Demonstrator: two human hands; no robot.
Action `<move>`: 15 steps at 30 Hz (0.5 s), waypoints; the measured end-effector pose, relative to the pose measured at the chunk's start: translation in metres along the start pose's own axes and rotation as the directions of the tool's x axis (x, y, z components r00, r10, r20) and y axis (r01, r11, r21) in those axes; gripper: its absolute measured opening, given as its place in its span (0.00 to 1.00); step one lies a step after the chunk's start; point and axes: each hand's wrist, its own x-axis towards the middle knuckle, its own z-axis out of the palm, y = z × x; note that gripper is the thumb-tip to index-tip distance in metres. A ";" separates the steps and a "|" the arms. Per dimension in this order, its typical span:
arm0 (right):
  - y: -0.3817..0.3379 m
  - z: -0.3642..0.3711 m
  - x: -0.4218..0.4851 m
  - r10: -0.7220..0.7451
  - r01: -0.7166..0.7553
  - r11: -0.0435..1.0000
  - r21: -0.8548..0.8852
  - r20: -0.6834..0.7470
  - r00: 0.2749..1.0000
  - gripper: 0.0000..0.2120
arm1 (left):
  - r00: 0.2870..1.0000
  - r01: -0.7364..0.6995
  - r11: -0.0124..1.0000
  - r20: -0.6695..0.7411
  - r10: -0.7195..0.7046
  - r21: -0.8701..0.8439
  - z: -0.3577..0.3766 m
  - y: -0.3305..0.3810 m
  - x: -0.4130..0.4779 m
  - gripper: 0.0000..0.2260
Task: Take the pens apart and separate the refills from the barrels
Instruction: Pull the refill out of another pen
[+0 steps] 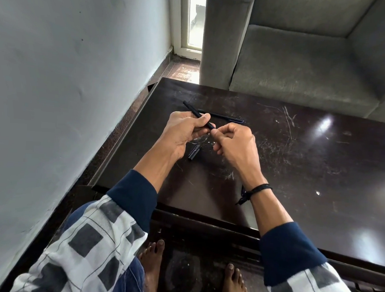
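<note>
Head view, looking down: near the far left corner of a scratched dark tabletop (298,163), the left hand (185,134) grips a black pen (192,109), fingers curled round its middle. The pen's long axis runs from far-left down toward the right hand (236,146). That hand meets the pen's near end, its fingers bent and apparently pinching the tip, ready to twist or pull. Both wrists are raised above the tabletop. A second pen (225,116) lies just beyond the hands, and a loose cap (194,152) lies beneath them.
</note>
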 end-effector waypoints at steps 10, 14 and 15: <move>-0.001 0.001 -0.002 -0.015 0.015 1.000 -0.004 -0.009 1.000 0.07 | 1.000 -0.008 1.000 0.013 0.008 0.001 -0.001 0.000 0.001 0.07; -0.002 0.000 -0.003 0.008 -0.008 1.000 0.000 0.016 1.000 0.10 | 1.000 -0.005 1.000 0.008 0.005 0.009 -0.001 -0.001 0.001 0.09; -0.002 0.000 -0.003 0.003 -0.003 1.000 0.016 0.015 1.000 0.09 | 1.000 -0.007 1.000 0.005 0.007 0.006 -0.001 0.000 0.001 0.09</move>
